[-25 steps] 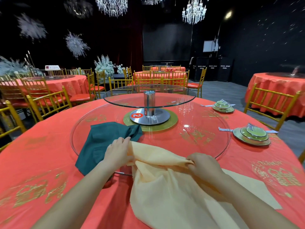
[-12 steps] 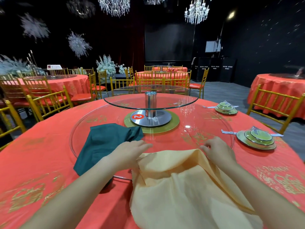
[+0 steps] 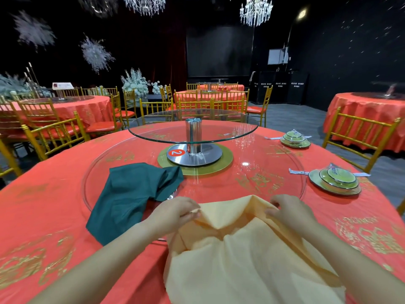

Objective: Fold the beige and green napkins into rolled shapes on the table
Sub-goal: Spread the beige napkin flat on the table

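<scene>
The room is a dark banquet hall with chandeliers and gold chairs, and the near round worktop (image 3: 43,207) carries an orange cloth with gold patterns. The fingers (image 3: 192,212) of the left hand (image 3: 173,213) are pressed together and pinch the far edge of the beige napkin (image 3: 241,260); the right hand (image 3: 289,212) pinches the same edge on the right side in the same way. Half a second ago the hands were wider apart on this edge; now they have come closer, so the cloth rises between them in a soft peak. I judge this as gathering or a first fold, and the rolling is not yet begun. The beige napkin looks thin and soft, with loose wrinkles, and it hangs over the near edge of the worktop. To the left, touching the left hand's side, the green napkin (image 3: 133,194) lies crumpled and unfolded, partly on the large glass turntable (image 3: 274,172). Far right stand green plate settings (image 3: 335,181).
</scene>
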A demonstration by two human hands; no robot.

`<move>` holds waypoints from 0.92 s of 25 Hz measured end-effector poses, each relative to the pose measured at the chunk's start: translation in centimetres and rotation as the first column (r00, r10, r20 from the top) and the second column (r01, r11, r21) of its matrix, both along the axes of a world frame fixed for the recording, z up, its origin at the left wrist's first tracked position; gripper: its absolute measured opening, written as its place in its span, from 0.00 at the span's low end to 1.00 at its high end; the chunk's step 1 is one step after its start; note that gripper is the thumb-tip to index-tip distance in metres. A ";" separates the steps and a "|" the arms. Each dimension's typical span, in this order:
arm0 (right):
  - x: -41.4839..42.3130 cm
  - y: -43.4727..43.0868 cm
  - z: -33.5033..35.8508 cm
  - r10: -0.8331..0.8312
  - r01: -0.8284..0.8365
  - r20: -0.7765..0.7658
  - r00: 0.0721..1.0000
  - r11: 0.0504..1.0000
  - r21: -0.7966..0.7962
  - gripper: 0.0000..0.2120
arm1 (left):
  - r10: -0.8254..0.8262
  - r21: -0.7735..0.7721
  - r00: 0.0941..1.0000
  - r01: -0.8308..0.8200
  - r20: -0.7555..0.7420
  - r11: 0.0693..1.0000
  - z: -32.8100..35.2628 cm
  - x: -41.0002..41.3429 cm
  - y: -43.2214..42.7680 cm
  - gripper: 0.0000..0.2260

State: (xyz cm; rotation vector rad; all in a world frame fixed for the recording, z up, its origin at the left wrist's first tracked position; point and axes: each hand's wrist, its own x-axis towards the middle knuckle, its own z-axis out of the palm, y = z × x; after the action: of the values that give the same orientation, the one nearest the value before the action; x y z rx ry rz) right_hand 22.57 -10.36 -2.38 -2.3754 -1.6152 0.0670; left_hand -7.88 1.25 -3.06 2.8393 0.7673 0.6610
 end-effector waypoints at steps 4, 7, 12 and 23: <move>1.6 1.7 1.5 0.002 0.001 0.032 0.999 0.995 -0.103 0.07 | 0.301 -0.441 0.894 -0.135 0.332 0.887 1.0 2.1 1.3 0.22; 2.6 3.9 2.5 -0.014 0.017 0.054 0.998 0.997 -0.070 0.05 | 0.462 -0.497 0.803 -0.246 0.376 0.832 1.5 3.4 3.6 0.23; 2.1 5.0 0.0 0.078 -0.070 -0.057 0.995 0.988 0.136 0.19 | 0.686 -0.368 0.680 -0.588 0.257 0.720 1.6 5.3 5.3 0.17; -7.5 6.5 -4.1 0.430 -0.434 0.057 0.901 0.895 0.103 0.19 | 0.499 -0.109 0.854 -0.487 0.148 0.866 -4.3 2.9 0.8 0.37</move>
State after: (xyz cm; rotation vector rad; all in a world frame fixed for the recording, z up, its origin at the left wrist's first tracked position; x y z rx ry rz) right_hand 15.04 -3.82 -6.47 -1.9017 -2.0763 0.0210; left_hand -4.96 2.09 -7.39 2.4790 1.4760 0.9060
